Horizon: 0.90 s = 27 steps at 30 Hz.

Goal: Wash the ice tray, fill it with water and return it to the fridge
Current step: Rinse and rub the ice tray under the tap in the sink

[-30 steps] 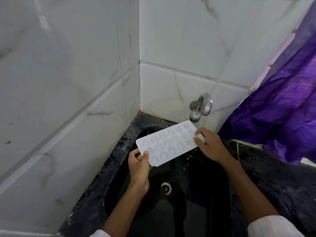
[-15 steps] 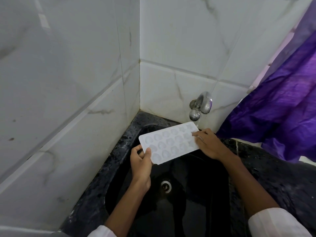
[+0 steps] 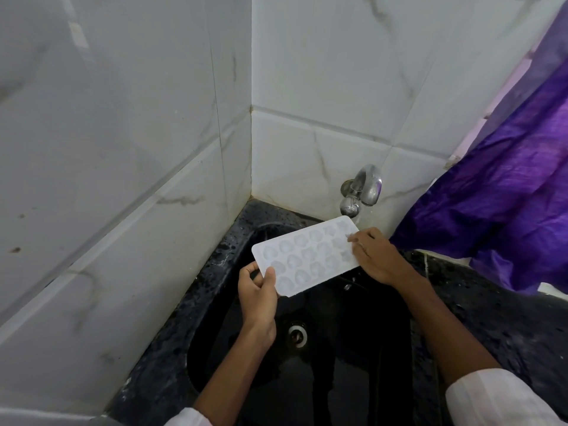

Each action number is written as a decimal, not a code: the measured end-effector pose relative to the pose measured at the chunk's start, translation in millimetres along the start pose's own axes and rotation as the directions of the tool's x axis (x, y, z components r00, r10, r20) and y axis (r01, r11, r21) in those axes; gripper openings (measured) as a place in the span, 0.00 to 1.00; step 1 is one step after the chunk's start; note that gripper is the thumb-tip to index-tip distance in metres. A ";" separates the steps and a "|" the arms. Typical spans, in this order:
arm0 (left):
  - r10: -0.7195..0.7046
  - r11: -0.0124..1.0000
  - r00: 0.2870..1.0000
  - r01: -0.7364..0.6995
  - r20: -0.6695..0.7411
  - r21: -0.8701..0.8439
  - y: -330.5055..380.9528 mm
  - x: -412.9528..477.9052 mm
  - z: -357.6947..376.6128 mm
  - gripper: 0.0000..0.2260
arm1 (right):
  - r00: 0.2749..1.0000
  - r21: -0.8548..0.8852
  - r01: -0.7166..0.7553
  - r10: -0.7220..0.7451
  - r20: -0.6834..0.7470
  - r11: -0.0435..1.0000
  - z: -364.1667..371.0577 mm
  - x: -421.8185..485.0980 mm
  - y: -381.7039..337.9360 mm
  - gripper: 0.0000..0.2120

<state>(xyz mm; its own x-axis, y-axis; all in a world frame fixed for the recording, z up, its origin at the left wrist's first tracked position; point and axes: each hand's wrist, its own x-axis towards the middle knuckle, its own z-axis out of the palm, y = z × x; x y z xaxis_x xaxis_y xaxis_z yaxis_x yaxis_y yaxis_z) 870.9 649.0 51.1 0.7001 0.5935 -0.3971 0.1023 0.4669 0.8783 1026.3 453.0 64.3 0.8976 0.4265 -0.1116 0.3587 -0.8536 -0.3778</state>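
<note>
A white ice tray with several shaped cavities is held level over the black sink, its far right corner just below the metal tap. My left hand grips the tray's near left corner, thumb on top. My right hand lies on the tray's right end, its fingers stretched out across the cavities there. A thin stream of water seems to run from the tap beside that corner.
White marble-patterned tiled walls meet in a corner behind the sink. The drain sits at the basin's bottom. A purple curtain hangs at the right over the wet black counter.
My right hand has gone from gripping the tray's right edge to lying with fingers straight over the cavities. The tray has stayed under the tap, shifted slightly.
</note>
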 end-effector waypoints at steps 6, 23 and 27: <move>-0.003 1.000 1.000 0.003 -0.013 -0.024 -0.5 0.6 4.8 0.07 | 0.999 -0.039 -0.024 0.022 -0.050 0.999 2.2 2.1 -7.0 0.17; 0.007 0.999 1.000 -0.008 -0.018 -0.051 -1.4 0.0 1.3 0.07 | 0.997 -0.001 0.032 -0.032 -0.068 0.999 4.3 9.8 -6.6 0.16; 0.004 0.999 0.999 -0.005 -0.034 -0.044 -0.3 0.9 2.5 0.07 | 0.995 0.108 0.054 -0.045 -0.089 0.993 6.3 9.3 -3.9 0.13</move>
<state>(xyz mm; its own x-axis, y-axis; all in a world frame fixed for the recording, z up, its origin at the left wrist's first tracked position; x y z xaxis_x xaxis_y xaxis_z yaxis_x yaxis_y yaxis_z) 873.2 647.8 51.1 0.6763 0.6170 -0.4025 0.0677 0.4920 0.8679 1031.6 462.1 59.0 0.8999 0.4360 -0.0125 0.3770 -0.7919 -0.4803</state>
